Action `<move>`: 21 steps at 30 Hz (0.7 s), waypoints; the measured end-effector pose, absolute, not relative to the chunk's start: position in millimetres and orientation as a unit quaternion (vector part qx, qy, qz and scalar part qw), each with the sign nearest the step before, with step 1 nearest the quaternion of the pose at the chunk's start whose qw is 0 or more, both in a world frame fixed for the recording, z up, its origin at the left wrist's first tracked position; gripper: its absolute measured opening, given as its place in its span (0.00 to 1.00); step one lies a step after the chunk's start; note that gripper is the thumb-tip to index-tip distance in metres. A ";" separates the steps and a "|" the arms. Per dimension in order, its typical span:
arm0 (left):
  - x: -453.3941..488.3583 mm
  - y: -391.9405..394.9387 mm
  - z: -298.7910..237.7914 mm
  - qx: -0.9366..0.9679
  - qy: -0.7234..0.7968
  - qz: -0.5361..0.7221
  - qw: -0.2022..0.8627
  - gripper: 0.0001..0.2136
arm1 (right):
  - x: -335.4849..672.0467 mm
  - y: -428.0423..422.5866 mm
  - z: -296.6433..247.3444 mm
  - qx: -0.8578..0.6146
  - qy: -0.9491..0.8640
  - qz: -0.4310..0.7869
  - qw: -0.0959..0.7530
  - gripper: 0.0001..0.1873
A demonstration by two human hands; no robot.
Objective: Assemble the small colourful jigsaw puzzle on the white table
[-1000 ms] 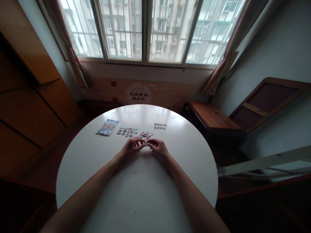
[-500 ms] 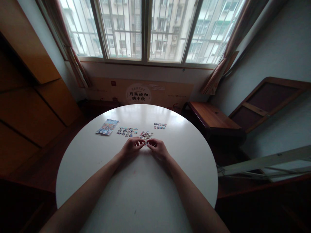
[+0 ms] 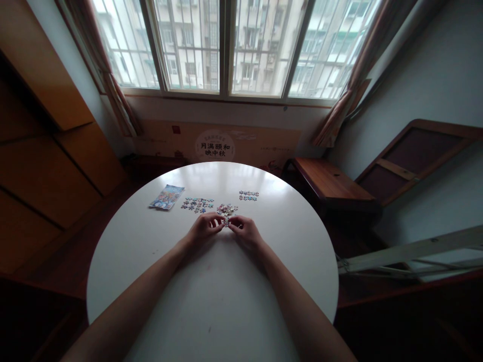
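Note:
My left hand (image 3: 206, 224) and my right hand (image 3: 243, 227) meet over the white round table. Between their fingertips they pinch a small jigsaw puzzle piece (image 3: 227, 221); whether it is one piece or two joined is too small to tell. Just beyond my fingers lies a loose heap of puzzle pieces (image 3: 227, 209), some overlapping. To its left, several pieces (image 3: 197, 204) are spread out in rough rows. Farther back on the right, two short rows of pieces (image 3: 249, 195) lie flat.
A colourful printed sheet or packet (image 3: 167, 196) lies at the left of the white round table (image 3: 211, 296). Beyond the table stand a low wooden bench (image 3: 332, 181) on the right and a printed cardboard panel (image 3: 241, 141) under the barred window.
Hardly anything differs. Both hands stay in the same place, with a very slight shift of the piece at the fingertips.

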State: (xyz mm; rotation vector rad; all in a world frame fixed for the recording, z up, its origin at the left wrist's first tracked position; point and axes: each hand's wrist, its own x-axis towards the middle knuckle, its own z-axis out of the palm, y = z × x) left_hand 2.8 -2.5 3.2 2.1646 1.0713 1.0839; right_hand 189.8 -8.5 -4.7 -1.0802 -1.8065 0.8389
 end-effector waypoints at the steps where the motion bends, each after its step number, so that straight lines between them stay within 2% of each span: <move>1: 2.8 -2.4 2.7 0.793 0.392 0.398 0.245 0.09 | 189.8 -9.0 -3.6 -0.432 -0.723 0.334 0.423 0.10; 21: 2.4 -3.4 3.5 0.801 0.381 0.386 0.255 0.08 | 188.9 -11.0 -1.9 -0.425 -0.731 0.333 0.417 0.12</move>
